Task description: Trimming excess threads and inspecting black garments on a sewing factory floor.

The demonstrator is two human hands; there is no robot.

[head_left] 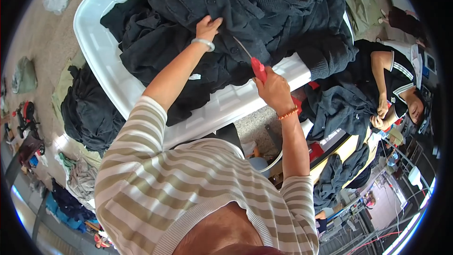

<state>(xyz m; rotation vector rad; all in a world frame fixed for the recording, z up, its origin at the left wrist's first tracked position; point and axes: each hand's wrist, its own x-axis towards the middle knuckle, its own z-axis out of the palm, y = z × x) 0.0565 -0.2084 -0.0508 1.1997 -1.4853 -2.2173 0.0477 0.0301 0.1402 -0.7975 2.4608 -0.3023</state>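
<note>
Dark charcoal knit cardigans (283,14) with buttons lie heaped in a large white plastic tub (89,42) in front of me. My left hand (207,29) is closed on a fold of the cardigan near its button edge, a pale bangle at the wrist. In my right hand (274,89), the fingers wrap round a red-handled tool (258,69) with a thin, pointed metal blade. Its tip reaches over the cloth beside a button, right of my left hand; whether it touches the fabric I cannot tell. A small white tag (194,77) shows among the dark garments.
To the right, another person (382,66) handles a dark garment (339,106) at a table edge (337,160). A dark clothes pile (89,108) lies on the floor at left, with more cloth (82,177) below it. A light-rimmed bucket (271,166) stands under my right arm.
</note>
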